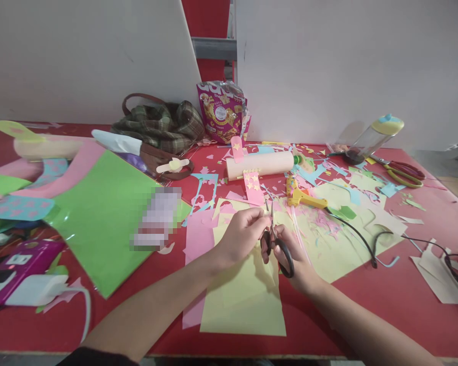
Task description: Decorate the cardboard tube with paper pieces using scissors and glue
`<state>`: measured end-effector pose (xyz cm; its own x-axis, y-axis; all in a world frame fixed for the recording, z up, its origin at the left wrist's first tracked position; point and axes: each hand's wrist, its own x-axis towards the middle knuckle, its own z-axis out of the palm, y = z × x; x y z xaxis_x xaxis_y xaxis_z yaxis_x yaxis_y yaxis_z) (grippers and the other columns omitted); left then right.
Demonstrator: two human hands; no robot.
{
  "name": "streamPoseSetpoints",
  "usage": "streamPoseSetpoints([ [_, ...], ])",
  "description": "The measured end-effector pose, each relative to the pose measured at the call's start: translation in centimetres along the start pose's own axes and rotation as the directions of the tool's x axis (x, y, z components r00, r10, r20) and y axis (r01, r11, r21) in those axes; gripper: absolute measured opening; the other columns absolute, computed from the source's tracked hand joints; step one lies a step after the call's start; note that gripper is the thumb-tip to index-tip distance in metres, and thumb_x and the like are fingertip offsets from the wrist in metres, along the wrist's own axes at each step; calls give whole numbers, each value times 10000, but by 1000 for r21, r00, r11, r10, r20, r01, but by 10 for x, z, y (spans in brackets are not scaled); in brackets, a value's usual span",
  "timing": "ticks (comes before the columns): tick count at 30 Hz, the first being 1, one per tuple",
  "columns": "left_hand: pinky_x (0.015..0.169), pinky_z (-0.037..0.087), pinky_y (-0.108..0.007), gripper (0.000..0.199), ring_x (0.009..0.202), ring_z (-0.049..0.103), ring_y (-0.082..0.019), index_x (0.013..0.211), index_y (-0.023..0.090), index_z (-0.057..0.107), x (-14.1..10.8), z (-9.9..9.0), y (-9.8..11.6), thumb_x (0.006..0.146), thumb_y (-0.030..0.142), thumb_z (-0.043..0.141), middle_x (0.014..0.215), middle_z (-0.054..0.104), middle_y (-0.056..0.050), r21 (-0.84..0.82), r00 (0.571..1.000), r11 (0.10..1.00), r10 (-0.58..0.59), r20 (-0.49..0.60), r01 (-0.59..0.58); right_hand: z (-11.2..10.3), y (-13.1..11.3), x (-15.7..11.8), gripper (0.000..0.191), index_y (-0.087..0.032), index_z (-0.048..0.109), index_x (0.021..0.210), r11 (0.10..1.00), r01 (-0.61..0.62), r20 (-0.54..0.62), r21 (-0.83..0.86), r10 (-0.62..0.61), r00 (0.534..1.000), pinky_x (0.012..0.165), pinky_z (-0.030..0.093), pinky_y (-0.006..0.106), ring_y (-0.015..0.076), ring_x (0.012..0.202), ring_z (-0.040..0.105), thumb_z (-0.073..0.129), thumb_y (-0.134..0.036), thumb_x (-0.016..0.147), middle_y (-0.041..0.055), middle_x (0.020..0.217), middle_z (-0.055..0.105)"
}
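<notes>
Black-handled scissors [285, 256] are held in my right hand [293, 254], fingers through the loops and blades pointing up and slightly apart. My left hand [245, 233] is closed in a pinch beside the blades; what it holds is too small to make out. Both hands are above a pale yellow sheet [244, 310], which overlaps a pink sheet [194, 305]. Just beyond them lies a cream paper tube [261, 165] with a pink star-dotted strip [253, 187] against it.
A yellow glue gun [307, 198] with a black cable lies right of centre among paper scraps. Farther right are a clear bottle [376, 137] and red-green scissors [404, 173]. Green sheets [103, 218], a plaid bag [160, 124] and a purple snack bag [224, 113] are left and behind.
</notes>
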<state>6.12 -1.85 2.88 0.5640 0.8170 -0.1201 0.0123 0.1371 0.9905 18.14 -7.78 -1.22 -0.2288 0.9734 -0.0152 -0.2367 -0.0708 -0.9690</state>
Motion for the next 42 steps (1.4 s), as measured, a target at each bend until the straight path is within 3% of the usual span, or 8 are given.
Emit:
streamPoseSetpoints([
  [12,318,395,-193,247,343,462,-68,559,169,369,0,2,-4,789,260,374,477,409,62,-104,997,992,-64,46,69,2,0,-1,213,-230,335,771,1000,1,-20,1,-1,1000,548,368,271,122,593,454,463,-400,788,-11,729,452],
  [22,344,382,-187,274,359,477,-69,545,169,341,-1,1,-4,796,273,375,468,391,67,-99,998,994,-42,56,47,2,2,-2,219,-237,334,759,1000,-16,-79,-18,15,997,513,342,250,111,557,434,487,-393,776,-41,671,401],
  [26,443,377,-190,281,410,475,-63,530,166,329,2,-3,-3,794,250,375,463,396,62,-34,998,999,10,67,-8,-1,5,0,231,-236,353,785,998,67,-105,20,-64,992,552,357,270,130,601,462,500,-412,759,-22,711,444],
  [29,517,361,-197,270,497,469,-69,522,154,378,4,-8,-2,783,220,366,508,429,39,91,988,996,10,151,-24,-4,4,3,202,-235,375,791,987,146,-184,67,-132,974,578,368,276,134,627,478,530,-359,751,-20,734,460],
  [34,421,237,-189,260,454,305,-55,536,151,410,5,-16,-3,752,295,411,507,340,50,349,956,937,-113,269,12,-6,2,7,219,-235,400,766,981,157,-340,117,-109,934,543,362,242,111,616,466,590,-155,692,-38,750,475],
  [38,403,215,-189,244,433,304,-56,567,154,455,6,-18,-6,747,310,402,484,322,53,451,924,892,-178,339,6,-8,4,7,278,-242,394,772,982,145,-335,125,-96,937,537,371,238,111,630,466,612,-111,657,-44,761,488],
  [42,399,228,-185,232,433,316,-58,576,157,474,7,-20,-6,738,305,400,488,344,50,496,924,868,-178,338,-14,-9,6,7,267,-238,389,751,985,139,-331,99,-99,938,514,363,232,110,612,464,610,-117,662,-41,756,496],
])
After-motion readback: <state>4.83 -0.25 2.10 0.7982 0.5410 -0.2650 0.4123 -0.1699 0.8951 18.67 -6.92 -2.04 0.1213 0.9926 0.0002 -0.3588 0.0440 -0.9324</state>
